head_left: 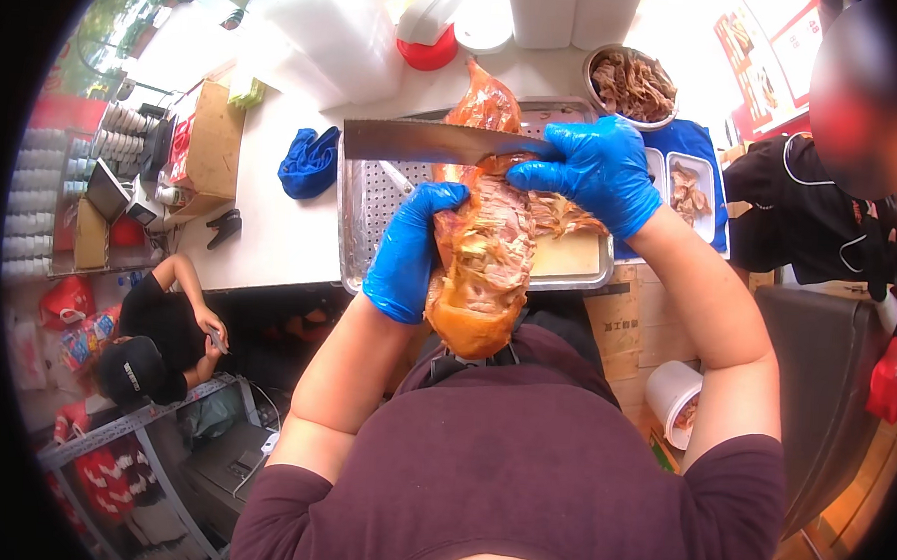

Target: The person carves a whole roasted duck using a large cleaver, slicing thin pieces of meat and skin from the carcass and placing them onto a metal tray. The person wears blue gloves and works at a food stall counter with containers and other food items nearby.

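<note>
My left hand [407, 253], in a blue glove, is closed on the side of a big piece of roasted meat [487, 244] with golden-brown skin and pale, torn flesh. My right hand [605, 177], gloved in blue too, grips a broad, long knife [425, 141], its blade pointing left across the top of the meat. The handle is hidden in the fingers. Behind the blade shows glossy brown roasted meat [484, 99]; whether it joins the held piece cannot be made out. Beneath is a metal tray with a perforated base [376, 212] and a pale cutting board [570, 255].
A steel bowl of shredded meat [632, 85] stands at the back right, near a white container of meat pieces [689, 195]. Left of the tray lies a blue cloth [308, 164]. A person [155, 342] sits at the left; another in black [792, 200] is at the right.
</note>
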The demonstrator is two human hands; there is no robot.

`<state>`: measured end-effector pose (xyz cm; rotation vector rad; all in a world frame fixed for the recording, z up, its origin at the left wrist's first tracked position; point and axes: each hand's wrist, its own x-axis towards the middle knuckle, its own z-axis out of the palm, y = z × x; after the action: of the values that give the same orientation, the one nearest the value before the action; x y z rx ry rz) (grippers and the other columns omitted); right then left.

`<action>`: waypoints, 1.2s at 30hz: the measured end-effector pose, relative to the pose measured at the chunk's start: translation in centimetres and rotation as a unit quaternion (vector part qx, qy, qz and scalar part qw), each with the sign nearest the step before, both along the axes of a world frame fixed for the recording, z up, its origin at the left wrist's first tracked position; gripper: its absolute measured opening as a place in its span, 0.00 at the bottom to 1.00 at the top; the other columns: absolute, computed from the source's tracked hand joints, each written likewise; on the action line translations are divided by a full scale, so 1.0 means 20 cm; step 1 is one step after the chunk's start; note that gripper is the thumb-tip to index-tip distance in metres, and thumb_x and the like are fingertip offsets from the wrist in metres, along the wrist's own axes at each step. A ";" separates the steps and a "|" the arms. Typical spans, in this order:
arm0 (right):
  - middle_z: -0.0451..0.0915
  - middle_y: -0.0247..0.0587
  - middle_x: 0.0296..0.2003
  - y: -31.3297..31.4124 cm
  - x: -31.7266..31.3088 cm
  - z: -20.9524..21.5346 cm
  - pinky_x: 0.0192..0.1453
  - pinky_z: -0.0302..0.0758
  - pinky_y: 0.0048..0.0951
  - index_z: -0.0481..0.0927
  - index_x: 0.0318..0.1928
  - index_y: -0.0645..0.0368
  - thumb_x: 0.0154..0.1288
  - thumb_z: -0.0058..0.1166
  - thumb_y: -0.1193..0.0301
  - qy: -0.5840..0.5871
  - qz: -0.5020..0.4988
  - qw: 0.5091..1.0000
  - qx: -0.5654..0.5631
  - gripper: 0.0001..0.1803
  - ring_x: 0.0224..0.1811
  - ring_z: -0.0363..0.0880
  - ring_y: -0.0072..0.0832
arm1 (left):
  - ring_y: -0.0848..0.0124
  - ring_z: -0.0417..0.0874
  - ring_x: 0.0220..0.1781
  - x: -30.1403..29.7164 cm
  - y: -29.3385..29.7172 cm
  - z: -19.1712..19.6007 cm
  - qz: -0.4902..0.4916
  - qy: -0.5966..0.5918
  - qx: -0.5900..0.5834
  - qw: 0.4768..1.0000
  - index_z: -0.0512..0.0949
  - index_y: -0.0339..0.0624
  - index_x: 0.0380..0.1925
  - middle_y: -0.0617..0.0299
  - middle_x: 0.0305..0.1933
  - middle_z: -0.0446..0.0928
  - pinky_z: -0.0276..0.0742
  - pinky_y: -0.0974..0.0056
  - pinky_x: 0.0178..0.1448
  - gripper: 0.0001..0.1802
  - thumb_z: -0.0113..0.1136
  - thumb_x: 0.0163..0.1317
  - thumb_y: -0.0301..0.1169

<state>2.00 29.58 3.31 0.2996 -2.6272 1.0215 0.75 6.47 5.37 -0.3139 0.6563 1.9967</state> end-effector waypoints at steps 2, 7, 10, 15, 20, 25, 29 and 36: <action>0.81 0.45 0.23 -0.02 0.01 0.01 0.31 0.75 0.33 0.88 0.38 0.48 0.56 0.60 0.39 -0.097 -0.011 0.995 -0.034 0.27 0.23 0.80 0.38 | 0.58 0.83 0.51 0.01 0.02 0.02 0.019 0.029 -0.044 0.998 0.70 0.36 0.58 0.49 0.52 0.79 0.80 0.53 0.59 0.26 0.57 0.61 0.35; 0.76 0.45 0.19 -0.04 0.04 0.02 0.29 0.73 0.32 0.86 0.35 0.59 0.61 0.60 0.44 -0.209 0.032 0.972 -0.104 0.28 0.20 0.76 0.30 | 0.62 0.83 0.49 -0.01 0.03 -0.02 0.055 0.117 -0.144 0.981 0.73 0.36 0.52 0.54 0.48 0.79 0.79 0.58 0.58 0.20 0.57 0.61 0.33; 0.76 0.41 0.18 -0.04 0.07 0.11 0.28 0.76 0.32 0.85 0.35 0.62 0.61 0.58 0.40 -0.329 0.062 0.920 -0.203 0.32 0.21 0.79 0.26 | 0.62 0.83 0.49 -0.10 -0.02 -0.10 0.096 0.128 -0.146 0.976 0.73 0.36 0.52 0.53 0.47 0.79 0.78 0.58 0.59 0.21 0.60 0.60 0.34; 0.81 0.42 0.21 0.24 0.19 -0.10 0.34 0.78 0.34 0.83 0.27 0.55 0.61 0.56 0.40 -0.113 0.066 0.990 0.058 0.29 0.24 0.81 0.36 | 0.56 0.82 0.54 -0.17 -0.22 -0.16 0.123 0.156 -0.140 0.970 0.68 0.35 0.59 0.48 0.53 0.79 0.78 0.53 0.61 0.30 0.61 0.59 0.37; 0.82 0.40 0.21 0.42 0.43 -0.35 0.40 0.78 0.40 0.84 0.30 0.50 0.60 0.46 0.32 -0.338 -0.046 0.931 0.126 0.34 0.29 0.84 0.40 | 0.54 0.82 0.55 -0.16 -0.45 -0.21 0.157 0.181 -0.169 0.956 0.66 0.34 0.62 0.47 0.56 0.78 0.78 0.51 0.63 0.33 0.59 0.59 0.39; 0.81 0.43 0.22 0.38 0.46 -0.66 0.33 0.77 0.39 0.80 0.27 0.49 0.68 0.50 0.47 -0.235 -0.039 0.946 0.220 0.22 0.27 0.82 0.43 | 0.54 0.82 0.56 -0.13 -0.50 -0.23 0.150 0.115 -0.161 0.969 0.65 0.35 0.63 0.47 0.57 0.77 0.77 0.50 0.63 0.34 0.58 0.59 0.41; 0.79 0.41 0.19 0.38 0.45 -0.76 0.30 0.77 0.38 0.80 0.25 0.48 0.64 0.56 0.46 -0.151 -0.050 0.956 0.246 0.21 0.23 0.81 0.40 | 0.55 0.83 0.52 -0.11 -0.49 -0.23 0.150 0.119 -0.181 0.965 0.69 0.38 0.62 0.49 0.56 0.79 0.80 0.49 0.59 0.32 0.56 0.61 0.43; 0.79 0.39 0.18 0.41 0.43 -0.78 0.33 0.79 0.37 0.80 0.22 0.48 0.58 0.60 0.43 -0.148 -0.043 0.962 0.227 0.23 0.23 0.81 0.39 | 0.56 0.83 0.53 -0.09 -0.48 -0.20 0.148 0.138 -0.210 0.957 0.68 0.38 0.63 0.50 0.55 0.79 0.79 0.49 0.59 0.32 0.56 0.60 0.43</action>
<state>10.67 37.75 -12.26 0.1339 -3.1001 0.4510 -1.08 -3.17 1.35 -0.4074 1.2826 2.1948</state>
